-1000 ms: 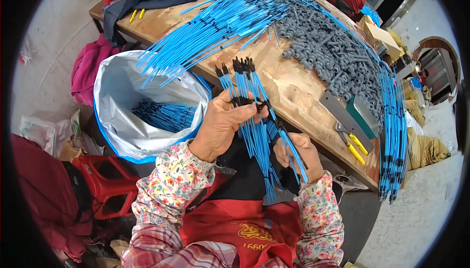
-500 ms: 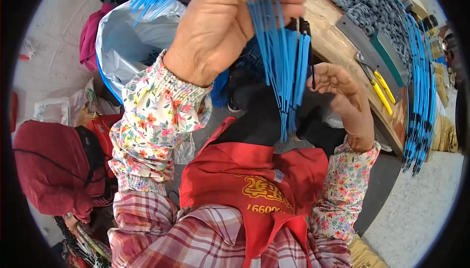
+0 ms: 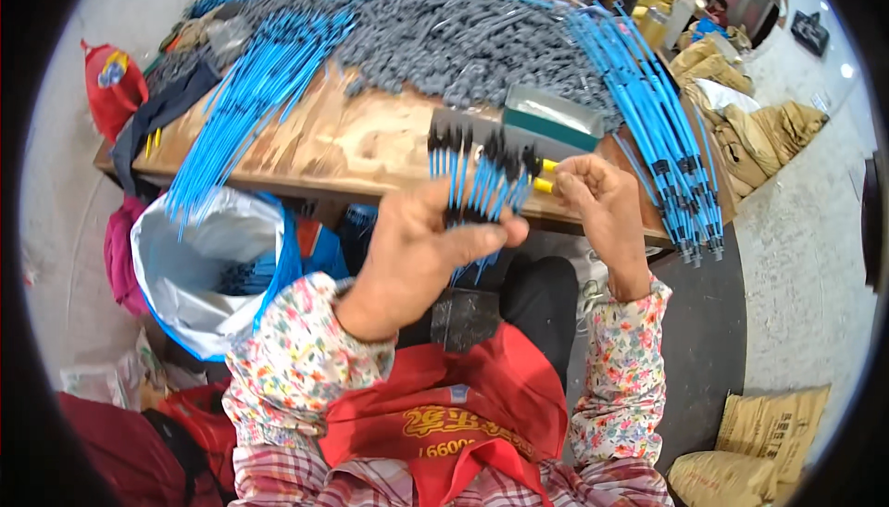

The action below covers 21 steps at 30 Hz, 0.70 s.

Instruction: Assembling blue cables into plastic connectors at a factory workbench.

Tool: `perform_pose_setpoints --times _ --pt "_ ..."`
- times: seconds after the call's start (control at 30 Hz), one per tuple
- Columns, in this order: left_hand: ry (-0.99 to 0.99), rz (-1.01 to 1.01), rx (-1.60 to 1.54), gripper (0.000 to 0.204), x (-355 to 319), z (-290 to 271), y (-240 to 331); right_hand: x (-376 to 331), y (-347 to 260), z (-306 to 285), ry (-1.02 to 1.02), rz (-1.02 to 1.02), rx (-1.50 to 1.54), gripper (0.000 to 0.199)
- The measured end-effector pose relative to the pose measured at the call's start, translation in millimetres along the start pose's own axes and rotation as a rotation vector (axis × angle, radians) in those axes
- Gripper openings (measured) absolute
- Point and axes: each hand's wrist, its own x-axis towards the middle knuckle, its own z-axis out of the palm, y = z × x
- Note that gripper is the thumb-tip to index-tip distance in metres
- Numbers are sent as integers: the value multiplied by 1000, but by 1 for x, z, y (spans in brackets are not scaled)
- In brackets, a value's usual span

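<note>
A fanned bundle of thin blue cables (image 3: 466, 183) with black ends stands in my left hand (image 3: 417, 252). The fingers are closed round it, black ends up, and the lower tips show below the hand. Just right of the bundle, my right hand (image 3: 602, 206) is raised with its thumb and fingers pressed together. Whatever may be between those fingertips is too small to make out. Behind them, on the table's near edge, yellow handles (image 3: 544, 185) of a cutting tool show, partly covered by the right hand and the bundle.
On the wooden table (image 3: 213, 160) lie a heap of grey plastic parts (image 3: 463, 44), a green box (image 3: 551, 118), and blue cables to the left (image 3: 264, 81) and right (image 3: 662, 155). A white-lined bag (image 3: 176, 257) stands at the left. Brown sacks (image 3: 773, 424) lie on the right.
The view has tilted up toward the table. My left hand has come down with the bundle, whose black ends now stand upright in view. My right hand stays close to it, fingers pressed together.
</note>
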Motion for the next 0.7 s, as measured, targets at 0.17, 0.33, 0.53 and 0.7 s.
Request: perform_pose_setpoints --times 0.17,0.33,0.53,0.7 --pt "46 -219 -9 13 -20 15 -14 65 17 -17 193 -198 -400 13" --pt "-29 -376 -303 14 -22 13 -21 133 70 -25 149 -218 -779 12" --pt "6 -280 -271 16 -2 -1 -50 162 75 -20 -65 147 -976 15" --pt "58 -264 -281 16 13 -6 -68 158 66 -17 -86 119 -1002 15"
